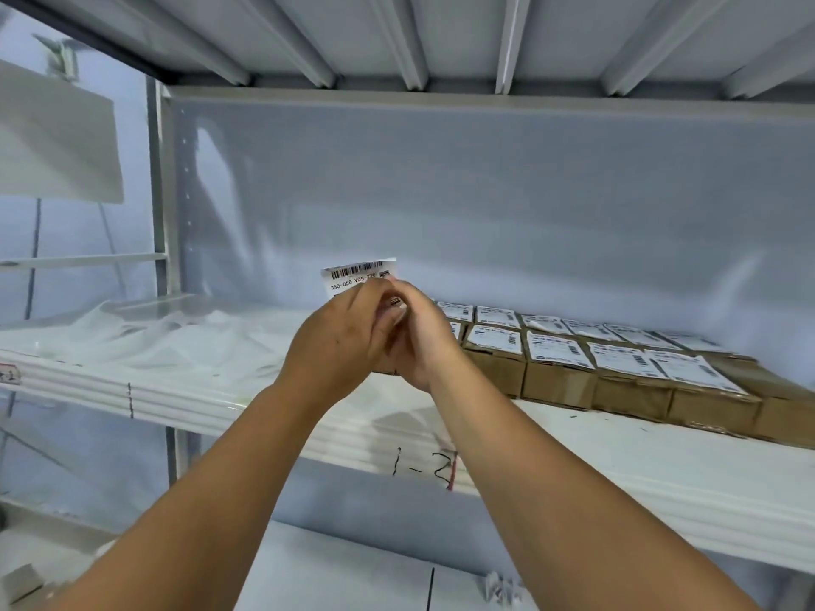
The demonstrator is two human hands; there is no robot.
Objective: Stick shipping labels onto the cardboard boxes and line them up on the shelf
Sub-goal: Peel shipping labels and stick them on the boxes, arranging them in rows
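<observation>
The shipping label [360, 273] was held up in front of the shelf, at the middle of the view. It was a white slip printed with a black barcode and a line of digits, and its lower part was hidden behind the hands. The left hand [339, 339] and the right hand [425, 343] met on it. Both sets of fingers [375, 298] were curled in and pinched the paper between them; a bit of barcode showed in the gap.

Just behind the right hand stood the cardboard boxes [558, 385] — small, brown and rough-edged. They were packed touching side by side in two rows that ran off toward the right edge of the view. Each carried a flat white printed label [556, 349] on its top face. Whether the hands also hid another box could not be told.

To the left of the hands lay a crumpled clear plastic sheet [176, 335], spread loosely over the board. The shelf [639, 482] was white, smooth metal with a ridged front lip, and "1-2" [421, 466] was handwritten on it in dark marker beside a red stroke. A pale, glossy back panel [485, 200] closed the bay behind. Overhead was the ribbed underside of the upper shelf [458, 37] — long, straight stiffening bars. A perforated grey upright [170, 213] stood at the left.
</observation>
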